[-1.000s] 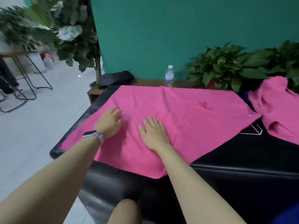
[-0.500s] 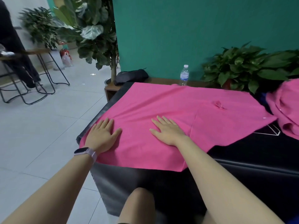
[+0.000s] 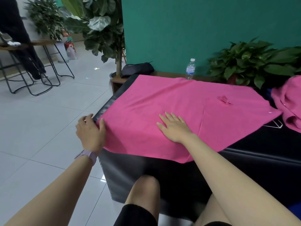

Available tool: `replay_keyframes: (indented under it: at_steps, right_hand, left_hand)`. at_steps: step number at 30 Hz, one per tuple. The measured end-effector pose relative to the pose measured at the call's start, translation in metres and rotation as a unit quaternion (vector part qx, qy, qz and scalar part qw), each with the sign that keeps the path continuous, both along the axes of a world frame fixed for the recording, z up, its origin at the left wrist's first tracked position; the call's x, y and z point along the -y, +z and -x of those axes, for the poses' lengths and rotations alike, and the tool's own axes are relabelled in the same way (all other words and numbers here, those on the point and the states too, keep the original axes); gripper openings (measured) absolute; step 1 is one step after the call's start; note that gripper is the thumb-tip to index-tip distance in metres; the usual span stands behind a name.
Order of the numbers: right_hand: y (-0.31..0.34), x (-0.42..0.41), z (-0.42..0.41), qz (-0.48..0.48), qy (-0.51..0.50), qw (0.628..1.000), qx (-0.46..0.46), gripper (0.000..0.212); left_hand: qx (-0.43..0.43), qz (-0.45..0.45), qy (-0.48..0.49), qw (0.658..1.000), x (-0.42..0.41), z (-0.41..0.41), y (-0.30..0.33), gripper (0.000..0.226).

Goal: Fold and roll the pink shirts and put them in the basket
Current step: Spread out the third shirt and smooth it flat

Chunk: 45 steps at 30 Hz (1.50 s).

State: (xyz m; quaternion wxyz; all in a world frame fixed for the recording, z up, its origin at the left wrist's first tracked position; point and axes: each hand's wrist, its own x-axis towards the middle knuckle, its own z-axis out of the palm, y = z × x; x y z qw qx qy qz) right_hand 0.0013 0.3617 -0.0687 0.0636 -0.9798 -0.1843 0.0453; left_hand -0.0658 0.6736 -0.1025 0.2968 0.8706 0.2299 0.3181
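Note:
A pink shirt (image 3: 162,103) lies spread flat over a black padded table (image 3: 244,152). My right hand (image 3: 175,128) rests flat on the shirt's middle, fingers straight. My left hand (image 3: 91,131) is at the shirt's left edge by the table's corner, thumb on top of the cloth and fingers curled past the edge, pinching it. A second pink shirt (image 3: 290,103) lies crumpled at the far right. No basket is in view.
A water bottle (image 3: 190,69) and a black pouch (image 3: 137,70) stand on a low wooden shelf behind the table. Leafy potted plants (image 3: 254,62) line the green wall. Stools and a person's dark legs (image 3: 27,51) are on the tiled floor at left.
My left hand slid left off the shirt's surface to its left edge and curled round it. My right hand stayed flat on the shirt. The camera has turned left.

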Motion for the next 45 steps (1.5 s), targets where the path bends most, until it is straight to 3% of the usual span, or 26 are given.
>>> replay_keyframes:
  at_steps: [1, 3, 5, 7, 9, 12, 15, 21, 26, 30, 33, 36, 38, 40, 45]
  right_hand:
    - [-0.001, -0.001, 0.001, 0.002, -0.004, 1.0, 0.004, 0.069]
    - [-0.003, -0.002, 0.002, 0.005, -0.007, 1.0, 0.012, 0.07]
    - [-0.004, -0.002, 0.002, 0.007, -0.008, 1.0, 0.012, 0.07]
    - [-0.003, -0.001, 0.002, 0.01, -0.009, 1.0, 0.013, 0.07]
    - [-0.002, -0.001, 0.002, 0.009, -0.009, 1.0, 0.015, 0.07]
    - [-0.001, -0.001, 0.003, 0.01, -0.009, 1.0, 0.013, 0.069]
    - [0.008, 0.0, 0.004, -0.004, -0.001, 1.0, -0.001, 0.072]
    - [0.035, 0.042, -0.022, -0.099, -0.057, 0.984, 0.138, 0.051]
    - [0.036, 0.124, -0.046, -0.11, -0.15, 0.981, 0.06, 0.049]
    - [0.008, 0.174, -0.037, -0.051, -0.213, 0.974, 0.048, 0.055]
    - [-0.004, 0.181, -0.034, -0.01, -0.233, 0.972, 0.023, 0.059]
    - [-0.004, 0.18, -0.034, -0.001, -0.231, 0.973, 0.018, 0.061]
    - [-0.005, 0.179, -0.034, 0.004, -0.23, 0.973, 0.013, 0.061]
    - [-0.006, 0.178, -0.036, 0.012, -0.234, 0.972, 0.015, 0.062]
    - [-0.001, 0.175, -0.026, 0.007, -0.229, 0.973, 0.007, 0.063]
  left_hand:
    - [0.03, 0.101, 0.013, 0.994, -0.002, 0.009, -0.008, 0.059]
    - [0.05, 0.312, -0.031, 0.948, -0.005, 0.022, -0.021, 0.066]
    - [0.042, 0.41, -0.096, 0.906, -0.009, 0.029, -0.03, 0.074]
    - [0.015, 0.416, -0.155, 0.896, -0.012, 0.033, -0.039, 0.071]
    - [-0.002, 0.4, -0.177, 0.899, -0.013, 0.036, -0.044, 0.054]
    - [0.017, 0.415, -0.207, 0.886, -0.016, 0.039, -0.037, 0.022]
    - [0.026, 0.411, -0.227, 0.883, -0.014, 0.034, -0.014, 0.013]
    - [0.065, 0.34, -0.246, 0.905, 0.027, -0.007, 0.056, 0.027]
    - [0.059, 0.3, -0.264, 0.915, 0.096, -0.084, 0.101, 0.018]
    - [0.007, 0.313, -0.347, 0.884, 0.171, -0.15, 0.124, 0.014]
    - [-0.057, 0.204, -0.44, 0.873, 0.221, -0.188, 0.12, 0.019]
    - [-0.224, -0.092, -0.483, 0.841, 0.247, -0.206, 0.077, 0.045]
    - [-0.253, -0.234, -0.444, 0.827, 0.247, -0.211, 0.042, 0.056]
    - [-0.238, -0.246, -0.418, 0.842, 0.245, -0.217, 0.025, 0.064]
    - [-0.247, -0.245, -0.43, 0.833, 0.241, -0.21, 0.028, 0.073]
